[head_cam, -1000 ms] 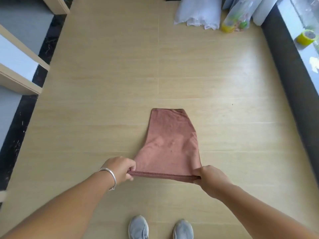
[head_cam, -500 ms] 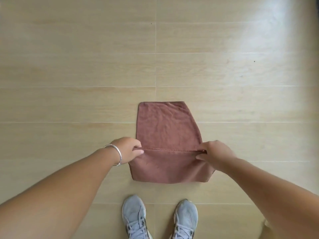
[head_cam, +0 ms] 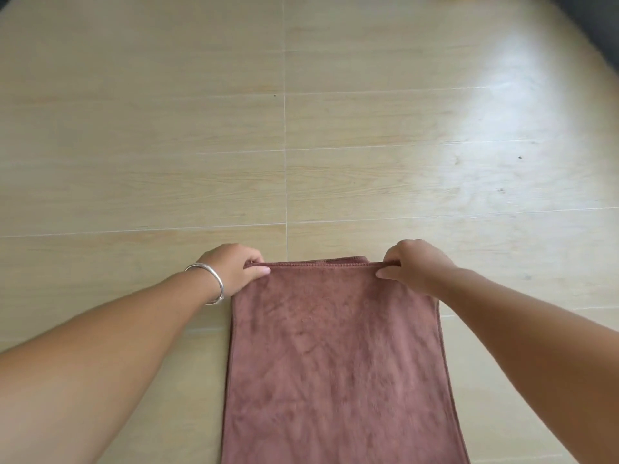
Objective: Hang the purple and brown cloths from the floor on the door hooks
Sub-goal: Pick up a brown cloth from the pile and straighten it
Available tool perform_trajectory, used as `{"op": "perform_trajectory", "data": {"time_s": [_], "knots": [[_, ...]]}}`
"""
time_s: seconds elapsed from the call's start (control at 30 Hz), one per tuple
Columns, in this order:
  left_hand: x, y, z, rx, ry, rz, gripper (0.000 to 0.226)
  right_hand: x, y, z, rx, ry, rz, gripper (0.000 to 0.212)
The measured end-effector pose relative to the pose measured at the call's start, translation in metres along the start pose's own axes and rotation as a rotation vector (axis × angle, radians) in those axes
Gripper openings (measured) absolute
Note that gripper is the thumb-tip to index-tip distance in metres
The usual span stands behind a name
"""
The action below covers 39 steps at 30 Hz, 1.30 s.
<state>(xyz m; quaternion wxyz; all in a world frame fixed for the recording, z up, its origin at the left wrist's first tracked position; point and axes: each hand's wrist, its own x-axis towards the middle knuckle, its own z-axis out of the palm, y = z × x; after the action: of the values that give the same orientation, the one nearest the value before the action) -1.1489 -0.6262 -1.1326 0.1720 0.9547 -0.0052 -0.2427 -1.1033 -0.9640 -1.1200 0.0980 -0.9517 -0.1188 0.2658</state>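
From the head camera, the brown cloth [head_cam: 335, 360] is a soft, napped rectangle with a stitched hem, spread over the pale wood-grain floor [head_cam: 167, 145] and running out of the bottom of the picture. Its far edge seems to be doubled over a second layer, though blur makes that hard to confirm. The left hand [head_cam: 231, 267] pinches the far left corner, thumb on top and fingers curled under the hem. The right hand [head_cam: 415, 264] pinches the far right corner the same way, its fingertips tucked behind the fabric and hidden. A smooth silver bangle [head_cam: 209, 283] circles the left wrist. Both forearms are cut off at the frame edges. Glare whitens the floor at upper right.
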Motion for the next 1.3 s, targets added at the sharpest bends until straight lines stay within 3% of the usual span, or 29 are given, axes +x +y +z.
{"op": "perform_trajectory", "data": {"time_s": [0.17,0.27,0.33,0.4,0.53,0.67,0.9,0.97,1.1,1.3], "knots": [[0.021,-0.022,0.031,0.175,0.064,-0.081,0.016,0.025,-0.001,0.036,-0.060,0.063,-0.064,0.022],[0.011,-0.012,0.043,0.221,0.222,-0.124,0.012,0.017,-0.001,0.039,-0.034,0.042,-0.031,0.050],[0.002,0.001,0.051,0.315,0.300,-0.109,0.033,0.015,-0.005,0.035,-0.063,-0.014,-0.046,0.066],[-0.005,0.017,0.060,0.347,0.349,0.051,0.050,0.020,-0.010,0.031,-0.093,-0.038,-0.104,0.069],[-0.005,0.049,0.085,0.299,0.189,0.355,0.069,0.037,-0.018,0.026,-0.103,-0.040,-0.183,0.062],[-0.001,0.045,0.102,0.364,0.103,0.277,0.074,0.043,-0.019,0.025,-0.248,-0.043,-0.229,0.038],[-0.006,0.031,0.105,0.452,0.086,0.260,0.073,0.031,-0.019,0.016,-0.397,0.044,-0.369,0.024],[-0.005,0.030,0.105,0.446,0.097,0.272,0.073,0.029,-0.022,0.012,-0.247,0.087,-0.402,0.016],[-0.001,0.026,0.102,0.447,0.106,0.280,0.072,0.025,-0.031,0.006,0.120,0.067,-0.296,0.011],[0.002,0.024,0.102,0.466,0.099,0.285,0.073,0.023,-0.010,-0.006,-0.235,0.125,-0.175,0.022]]}}
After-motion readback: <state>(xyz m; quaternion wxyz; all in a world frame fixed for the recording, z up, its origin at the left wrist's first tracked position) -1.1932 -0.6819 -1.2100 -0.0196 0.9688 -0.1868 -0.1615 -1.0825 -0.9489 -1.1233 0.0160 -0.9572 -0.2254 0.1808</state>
